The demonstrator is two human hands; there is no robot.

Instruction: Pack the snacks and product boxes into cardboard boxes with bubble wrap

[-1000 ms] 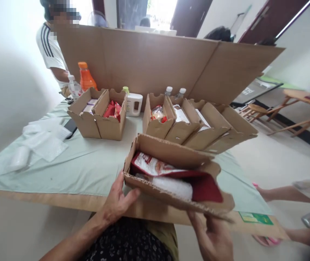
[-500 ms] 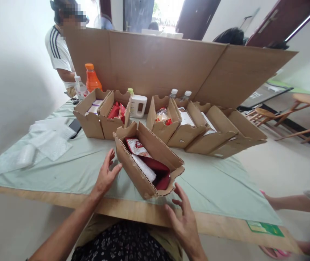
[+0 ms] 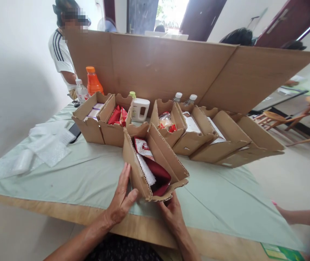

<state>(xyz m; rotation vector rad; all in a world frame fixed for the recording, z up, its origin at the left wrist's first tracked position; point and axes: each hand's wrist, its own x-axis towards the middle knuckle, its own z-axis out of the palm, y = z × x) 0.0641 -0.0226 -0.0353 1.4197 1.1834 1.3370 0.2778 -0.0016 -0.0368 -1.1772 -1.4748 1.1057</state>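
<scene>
A cardboard box point(image 3: 168, 152), open on top, stands at an angle on the cloth before me. In it are a printed packet point(image 3: 144, 148), a clear bubble-wrap piece point(image 3: 146, 169) and a dark red pouch point(image 3: 160, 177) with its mouth spread. My left hand point(image 3: 120, 197) lies along the box's left side, fingers stretched and thumb apart. At the box's near end is my right hand point(image 3: 172, 212), thumb and fingers apart, the fingertips partly hidden by the cardboard; both hands appear to touch the box.
Several cardboard boxes point(image 3: 206, 148) holding packets line the table's back, with an orange bottle point(image 3: 94, 83) and a white jug point(image 3: 140, 110) behind. A cardboard screen point(image 3: 160, 65) rises there. Bubble wrap point(image 3: 50, 145) and a dark phone-like object point(image 3: 74, 132) lie left. A person point(image 3: 62, 54) is beyond.
Both hands have come in to the box, my left hand moving right and my right hand moving to its near end. The box has turned slightly.
</scene>
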